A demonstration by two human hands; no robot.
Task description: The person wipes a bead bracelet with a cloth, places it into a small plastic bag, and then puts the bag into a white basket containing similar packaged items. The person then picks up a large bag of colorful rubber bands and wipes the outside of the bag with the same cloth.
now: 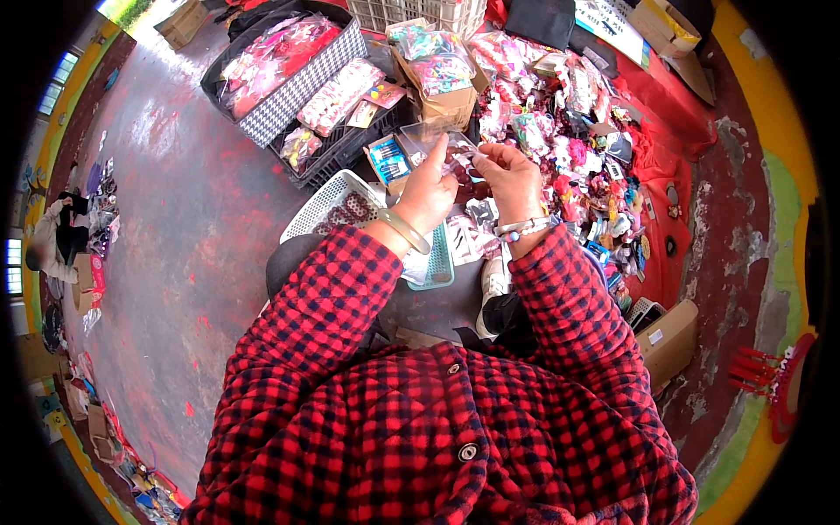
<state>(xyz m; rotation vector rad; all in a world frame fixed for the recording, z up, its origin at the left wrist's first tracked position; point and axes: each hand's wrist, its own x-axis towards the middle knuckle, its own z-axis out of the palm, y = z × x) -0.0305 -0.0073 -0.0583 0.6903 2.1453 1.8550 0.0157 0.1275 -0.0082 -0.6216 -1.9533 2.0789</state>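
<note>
My left hand [429, 188] and my right hand [509, 175] are raised close together in front of me, both in red-and-black checked sleeves. Between their fingertips they pinch a small clear plastic packet [429, 138] with dark red pieces [462, 159] at its lower end. A pale bangle circles my left wrist and a beaded bracelet my right. Below the hands, on my lap, lie a teal flat tray [439, 262] and several small card-backed items.
A white mesh basket [325, 206] sits at my left knee. Black crates [302, 87] of packaged trinkets and a cardboard box [448, 103] stand ahead. A heap of colourful hair accessories [577, 131] covers a red cloth on the right. Another person [54, 241] sits far left.
</note>
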